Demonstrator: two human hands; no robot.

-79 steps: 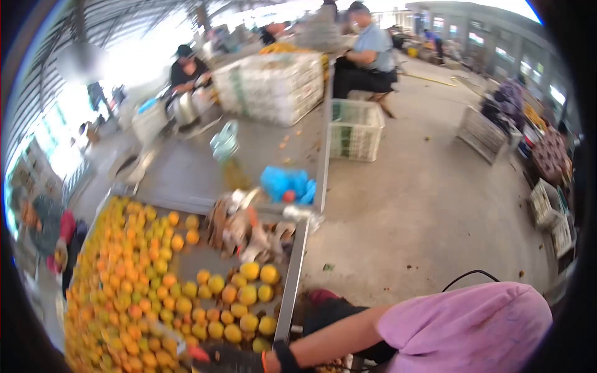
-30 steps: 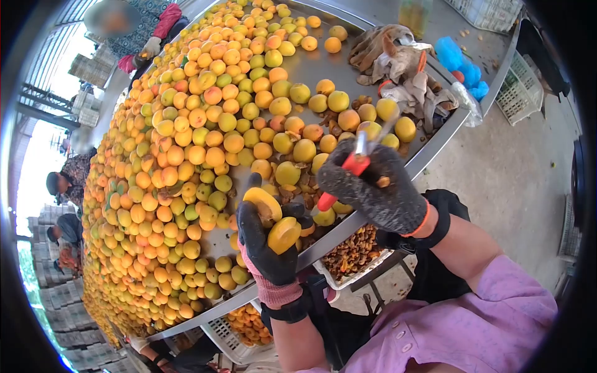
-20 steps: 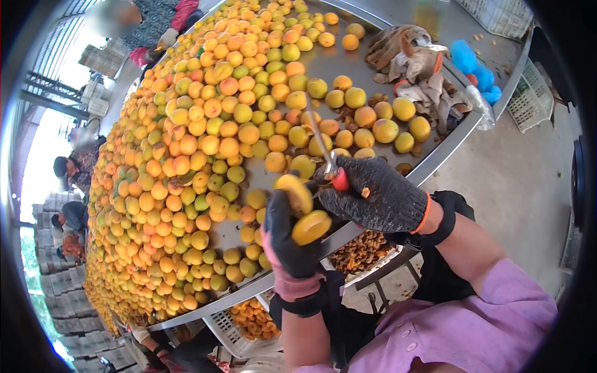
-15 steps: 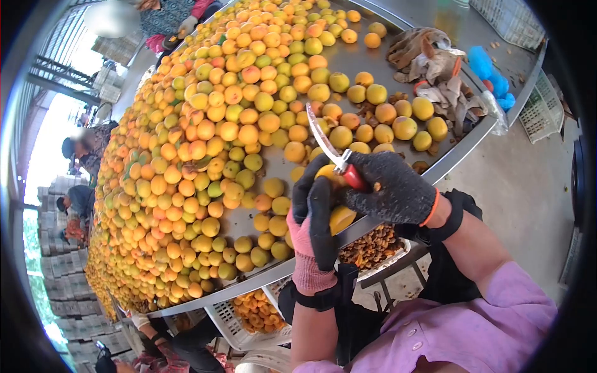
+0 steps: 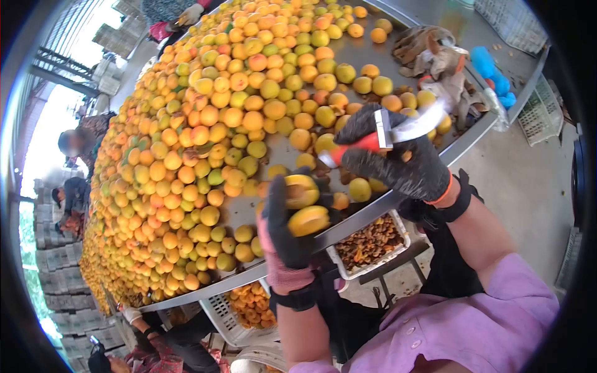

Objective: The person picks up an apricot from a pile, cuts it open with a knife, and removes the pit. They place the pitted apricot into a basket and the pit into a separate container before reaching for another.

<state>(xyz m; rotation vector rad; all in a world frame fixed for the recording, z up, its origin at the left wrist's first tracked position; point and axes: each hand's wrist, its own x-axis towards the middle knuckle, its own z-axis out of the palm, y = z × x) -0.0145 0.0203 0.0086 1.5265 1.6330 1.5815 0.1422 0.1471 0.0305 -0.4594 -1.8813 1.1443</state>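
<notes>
My left hand point(image 5: 281, 239), in a pink and black glove, is closed around an apricot parted in two. One half point(image 5: 300, 193) shows a dark centre. The other apricot half point(image 5: 309, 221) sits below it, nearer the table edge. My right hand point(image 5: 413, 166), in a black glove with an orange cuff, grips a knife point(image 5: 367, 144) by its red handle. The knife's curved blade points right and is smeared by motion. Both hands are above the metal table's near edge point(image 5: 364, 219), apart from each other. Whole apricots point(image 5: 359, 190) lie just beyond them.
A large apricot pile point(image 5: 186, 155) covers much of the table. Crumpled cloths point(image 5: 444, 68) and a blue plastic bag point(image 5: 488, 68) lie at the right. Below the edge are a crate of brown pits point(image 5: 401, 245) and a crate of apricot pieces point(image 5: 217, 323). Other people work along the left.
My hands have separated, the right moving up and the left moving left and down. The knife has swung from pointing up-left to pointing right. The apricot's two halves now show.
</notes>
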